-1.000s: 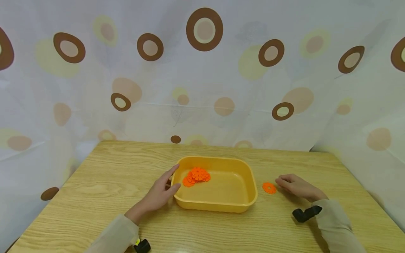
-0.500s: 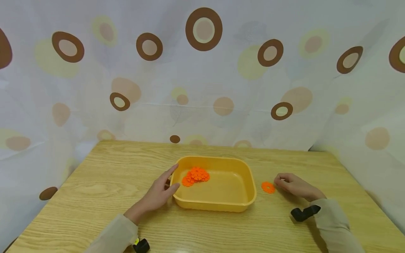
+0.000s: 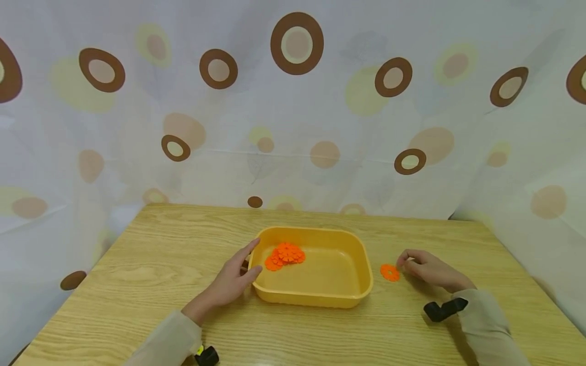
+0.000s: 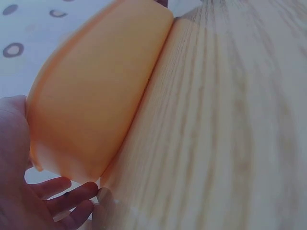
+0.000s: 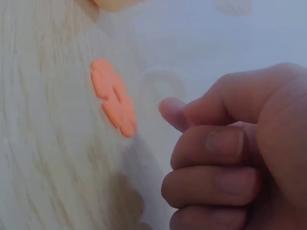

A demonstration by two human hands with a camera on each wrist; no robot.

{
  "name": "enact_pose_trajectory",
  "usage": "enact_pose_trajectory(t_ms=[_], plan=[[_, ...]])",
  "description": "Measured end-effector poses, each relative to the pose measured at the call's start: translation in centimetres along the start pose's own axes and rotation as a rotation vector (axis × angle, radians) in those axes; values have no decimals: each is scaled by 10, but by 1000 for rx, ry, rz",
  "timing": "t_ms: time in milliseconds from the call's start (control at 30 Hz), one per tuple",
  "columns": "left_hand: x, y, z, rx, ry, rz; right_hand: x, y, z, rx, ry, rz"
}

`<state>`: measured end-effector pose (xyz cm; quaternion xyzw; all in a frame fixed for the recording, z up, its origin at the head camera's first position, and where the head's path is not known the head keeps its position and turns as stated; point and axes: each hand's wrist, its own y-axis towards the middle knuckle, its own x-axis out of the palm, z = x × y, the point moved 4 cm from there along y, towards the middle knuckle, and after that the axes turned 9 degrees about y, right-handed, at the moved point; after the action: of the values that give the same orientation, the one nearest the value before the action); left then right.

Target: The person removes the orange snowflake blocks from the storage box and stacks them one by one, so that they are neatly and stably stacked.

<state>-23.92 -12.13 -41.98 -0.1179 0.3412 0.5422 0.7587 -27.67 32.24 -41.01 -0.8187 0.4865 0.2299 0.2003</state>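
Head view: left hand (image 3: 231, 279) grips yellow tub (image 3: 311, 299); right hand (image 3: 429, 268), curled empty, seems at pickup stage; notched disc (image 3: 385, 275) likely needs pinching.

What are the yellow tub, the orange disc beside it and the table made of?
Yellow tub: probably smooth, slightly glossy plastic; it has rounded corners and a soft shine.
Orange notched disc: likely plastic too, fairly matte, one even colour.
Table: wood or wood-look laminate; grain shows, either fits.
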Motion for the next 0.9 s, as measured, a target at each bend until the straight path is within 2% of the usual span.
enact_pose_trajectory(t_ms=[100, 333, 500, 733, 900], plan=[[-1, -1, 1, 0, -4, 2, 1, 2, -7, -18, 28, 21], [-2, -1, 2, -14, 12, 14, 7, 7, -28, -182, 74, 78], [0, -1, 2, -8, 16, 0, 12, 6, -38, -217, 84, 87], [-1, 0, 0, -12, 21, -1, 12, 8, -60, -305, 36, 157], [-2, 0, 1, -12, 30, 2, 17, 13, -75, -328, 51, 141]])
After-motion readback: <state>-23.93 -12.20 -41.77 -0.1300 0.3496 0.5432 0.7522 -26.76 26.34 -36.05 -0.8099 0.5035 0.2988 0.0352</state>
